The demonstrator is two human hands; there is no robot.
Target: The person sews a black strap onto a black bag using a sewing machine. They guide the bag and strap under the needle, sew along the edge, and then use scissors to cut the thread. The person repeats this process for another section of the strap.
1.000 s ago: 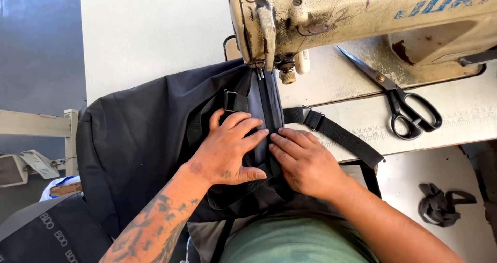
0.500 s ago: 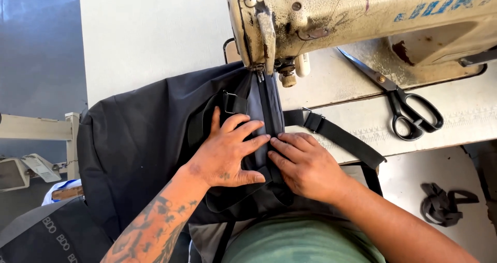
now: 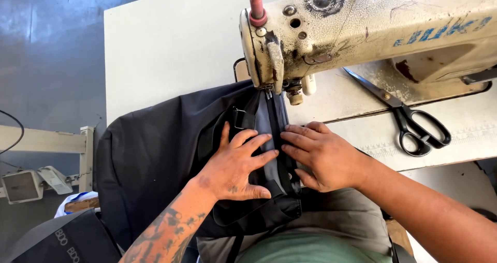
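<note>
Sewing machine [image 3: 373, 30]: cut off by the top and right edges, body and far end out of frame. Needle tip and presser foot: hidden behind the head's lower front, too small to make out. Black fabric [image 3: 155, 154]: lower part lost under the left hand [image 3: 235, 167], the right hand [image 3: 323, 157] and the lap, full shape impossible to tell. Zipper strip [image 3: 273, 126]: covered toward the body by both hands' fingertips. Right forearm: cut off at the bottom right corner. Black scissors [image 3: 409, 120]: blade tips tucked under the machine's body. Grey device [image 3: 23, 185] at left: too blurred to identify. Dark strap [image 3: 67, 239] at bottom left: cropped by the lower edge.
</note>
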